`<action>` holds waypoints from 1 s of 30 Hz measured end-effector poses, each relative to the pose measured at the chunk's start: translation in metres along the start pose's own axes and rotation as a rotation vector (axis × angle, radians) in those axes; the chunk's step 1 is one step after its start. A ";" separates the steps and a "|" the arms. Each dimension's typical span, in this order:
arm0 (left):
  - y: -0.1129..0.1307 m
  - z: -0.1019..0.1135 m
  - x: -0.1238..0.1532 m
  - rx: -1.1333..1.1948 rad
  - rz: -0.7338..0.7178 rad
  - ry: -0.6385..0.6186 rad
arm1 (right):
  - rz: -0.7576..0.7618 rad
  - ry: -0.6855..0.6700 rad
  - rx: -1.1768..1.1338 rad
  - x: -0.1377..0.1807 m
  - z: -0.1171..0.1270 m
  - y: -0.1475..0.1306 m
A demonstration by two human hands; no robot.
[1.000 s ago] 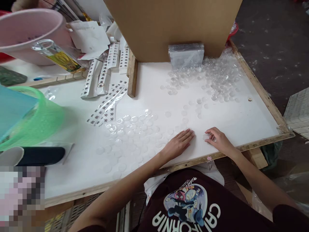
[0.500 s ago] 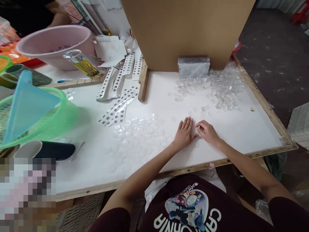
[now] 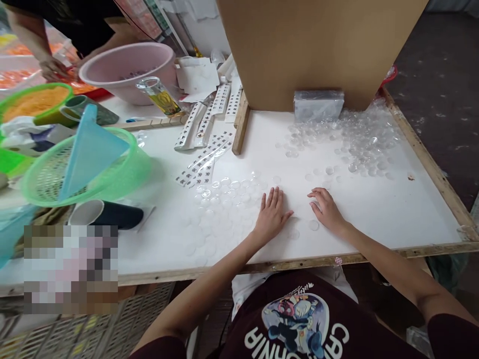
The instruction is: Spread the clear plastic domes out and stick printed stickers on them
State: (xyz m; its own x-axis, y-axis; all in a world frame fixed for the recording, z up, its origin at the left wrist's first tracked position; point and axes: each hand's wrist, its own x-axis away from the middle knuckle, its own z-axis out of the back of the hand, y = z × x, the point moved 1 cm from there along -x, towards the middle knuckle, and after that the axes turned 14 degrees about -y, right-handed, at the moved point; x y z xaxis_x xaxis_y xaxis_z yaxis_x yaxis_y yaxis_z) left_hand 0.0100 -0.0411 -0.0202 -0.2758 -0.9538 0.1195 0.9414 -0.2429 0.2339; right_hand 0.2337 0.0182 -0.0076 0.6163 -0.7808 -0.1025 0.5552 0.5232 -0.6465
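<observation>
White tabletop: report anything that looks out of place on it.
A small brown mark, beyond and to the right of the right hand, looks odd against the white tabletop; it is too small to tell dirt from damage.

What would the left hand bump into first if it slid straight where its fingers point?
The left hand would probably meet the clear disc just beyond its fingertips, though its height over the tabletop is unclear.
</observation>
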 end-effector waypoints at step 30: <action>-0.036 -0.006 0.029 0.042 0.130 0.068 | 0.232 -0.384 0.408 0.002 -0.056 -0.041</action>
State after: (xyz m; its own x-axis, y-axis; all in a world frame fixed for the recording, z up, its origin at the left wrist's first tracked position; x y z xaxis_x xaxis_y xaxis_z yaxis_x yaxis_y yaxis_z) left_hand -0.0312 -0.0611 -0.0307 -0.1369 -0.9868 0.0862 0.9591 -0.1102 0.2608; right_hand 0.1809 -0.0242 -0.0236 0.8622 -0.4913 0.1234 0.5048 0.8131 -0.2899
